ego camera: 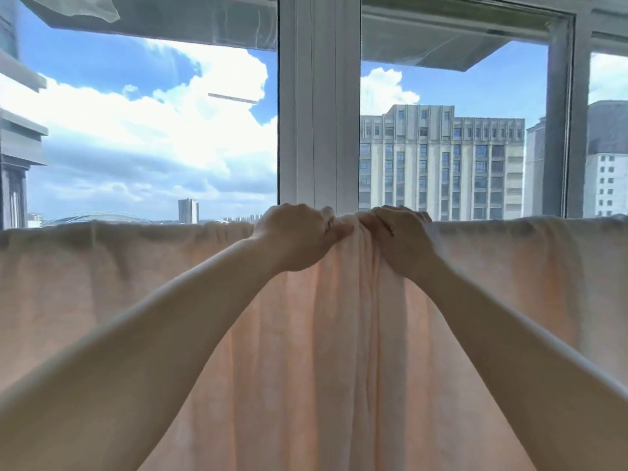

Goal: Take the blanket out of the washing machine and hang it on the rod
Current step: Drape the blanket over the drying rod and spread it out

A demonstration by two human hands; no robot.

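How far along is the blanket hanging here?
Done: the blanket is out and draped along its top edge before the window; the rod itself is hidden. In hand: left hand and right hand grip a bunched section at the middle. Left: spread that bunch flat.

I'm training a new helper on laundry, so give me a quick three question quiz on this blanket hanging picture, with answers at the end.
1. True or false: the pale peach blanket already hangs over a line that runs across the window.
2. Multiple choice: where is the fabric bunched into folds? A, at the far left. B, in the middle, between the hands. C, at the far right.
3. Short answer: what are the left hand and the right hand doing?

Key
1. True; the rod itself is hidden under the fabric.
2. B.
3. Each grips the gathered top edge of the blanket, close together, in front of the white window post.
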